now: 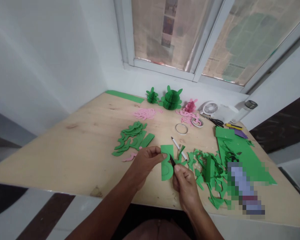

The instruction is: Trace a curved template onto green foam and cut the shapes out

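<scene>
My left hand [148,163] pinches the left edge of a piece of green paper [167,173] held above the front part of the table. A curved outline is drawn on the paper, and its right edge has a notch. My right hand [185,183] is closed around dark scissors [172,160], whose tips meet the paper at that notch. Most of their handles are hidden by my fingers. Just beyond my hands lies a white pen [178,148] with a dark tip. Green paper scraps [216,170] are heaped to the right of my right hand.
Curved green cutouts [131,136] and pink cutouts [145,113] lie left of centre. Green paper figures [171,99] stand by the wall, near a white fan [210,108]. Black-handled scissors [217,122], a tape roll [197,122], a yellow cutter [233,126] and green sheets [247,160] are at right.
</scene>
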`<state>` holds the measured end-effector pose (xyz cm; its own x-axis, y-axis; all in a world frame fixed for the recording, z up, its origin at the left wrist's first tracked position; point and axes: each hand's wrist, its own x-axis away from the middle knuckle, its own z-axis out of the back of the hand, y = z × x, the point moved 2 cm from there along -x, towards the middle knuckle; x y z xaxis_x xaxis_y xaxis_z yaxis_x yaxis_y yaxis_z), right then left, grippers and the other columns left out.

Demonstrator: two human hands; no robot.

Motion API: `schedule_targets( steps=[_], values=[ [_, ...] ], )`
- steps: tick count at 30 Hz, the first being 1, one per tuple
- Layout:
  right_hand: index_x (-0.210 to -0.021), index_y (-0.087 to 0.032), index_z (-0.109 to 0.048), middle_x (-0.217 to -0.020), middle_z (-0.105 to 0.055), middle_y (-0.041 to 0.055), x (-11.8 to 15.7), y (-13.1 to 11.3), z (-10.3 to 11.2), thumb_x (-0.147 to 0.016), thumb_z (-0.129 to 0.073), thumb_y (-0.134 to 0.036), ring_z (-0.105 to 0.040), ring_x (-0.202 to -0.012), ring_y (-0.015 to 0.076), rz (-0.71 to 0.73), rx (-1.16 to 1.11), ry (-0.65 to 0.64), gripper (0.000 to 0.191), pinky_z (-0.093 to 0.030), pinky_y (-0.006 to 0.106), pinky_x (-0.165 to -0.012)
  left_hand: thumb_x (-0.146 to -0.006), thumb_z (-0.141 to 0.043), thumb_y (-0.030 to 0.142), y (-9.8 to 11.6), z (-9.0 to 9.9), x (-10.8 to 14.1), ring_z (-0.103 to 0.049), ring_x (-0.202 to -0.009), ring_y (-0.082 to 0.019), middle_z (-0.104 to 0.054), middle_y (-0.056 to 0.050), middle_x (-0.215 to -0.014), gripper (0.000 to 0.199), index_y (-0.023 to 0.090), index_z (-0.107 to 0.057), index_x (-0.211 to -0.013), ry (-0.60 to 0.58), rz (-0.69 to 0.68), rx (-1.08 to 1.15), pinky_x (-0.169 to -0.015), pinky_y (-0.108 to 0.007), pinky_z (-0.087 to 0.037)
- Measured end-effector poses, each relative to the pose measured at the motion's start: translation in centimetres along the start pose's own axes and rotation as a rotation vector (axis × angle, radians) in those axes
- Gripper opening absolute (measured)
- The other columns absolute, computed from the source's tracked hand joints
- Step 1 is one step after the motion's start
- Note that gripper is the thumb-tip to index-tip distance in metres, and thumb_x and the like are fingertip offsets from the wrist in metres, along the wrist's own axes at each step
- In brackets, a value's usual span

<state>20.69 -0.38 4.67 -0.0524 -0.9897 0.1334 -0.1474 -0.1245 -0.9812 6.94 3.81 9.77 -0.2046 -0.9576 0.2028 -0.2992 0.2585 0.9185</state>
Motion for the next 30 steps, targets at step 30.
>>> schedule_targets(
  steps=[30],
  values=[
    [-0.06, -0.019, -0.046, -0.04, -0.029, -0.012, -0.3, -0.9, -0.4, -0.068, -0.07, -0.057, -0.016, -0.037, 0.0036, -0.099, -0.27, -0.019, 0.046, -0.01, 0.019, -0.036, -0.059, -0.072, 0.029, 1.9, -0.2, -1.4, -0.053, -0.059, -0.012, -0.061, 0.002, -0.057, 0.017, 0.016, -0.061, -0.056, -0.138, 0.023, -0.176, -0.065, -0.027, -0.04]
  ],
)
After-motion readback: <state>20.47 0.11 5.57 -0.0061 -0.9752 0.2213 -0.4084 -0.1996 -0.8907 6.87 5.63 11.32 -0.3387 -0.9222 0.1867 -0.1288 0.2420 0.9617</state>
